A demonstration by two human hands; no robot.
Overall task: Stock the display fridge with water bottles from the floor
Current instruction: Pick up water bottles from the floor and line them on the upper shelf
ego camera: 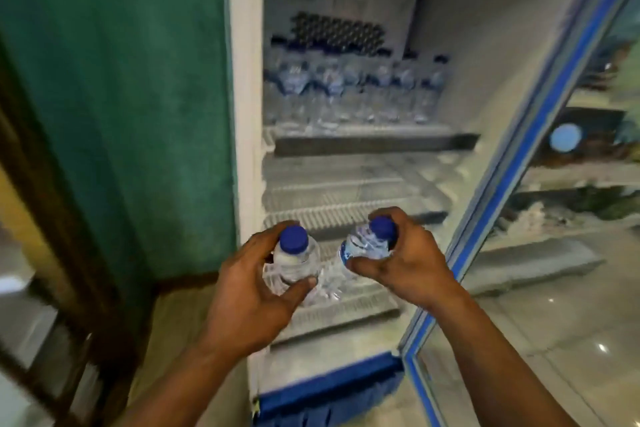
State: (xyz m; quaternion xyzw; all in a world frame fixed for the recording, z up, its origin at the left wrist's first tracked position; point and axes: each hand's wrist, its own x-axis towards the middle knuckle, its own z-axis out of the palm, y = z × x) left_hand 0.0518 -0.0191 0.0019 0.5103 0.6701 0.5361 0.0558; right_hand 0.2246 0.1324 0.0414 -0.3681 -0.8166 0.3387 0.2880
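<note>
My left hand grips a clear water bottle with a blue cap, held upright. A second blue-capped water bottle, tilted to the right, is in my right hand. Both bottles hover in front of the lower wire shelves of the open display fridge. On the upper shelf stands a row of several water bottles, with more behind them.
The fridge's glass door with a blue frame stands open on the right. A green wall is on the left, beside a dark wooden frame. Glossy tiled floor lies at the lower right.
</note>
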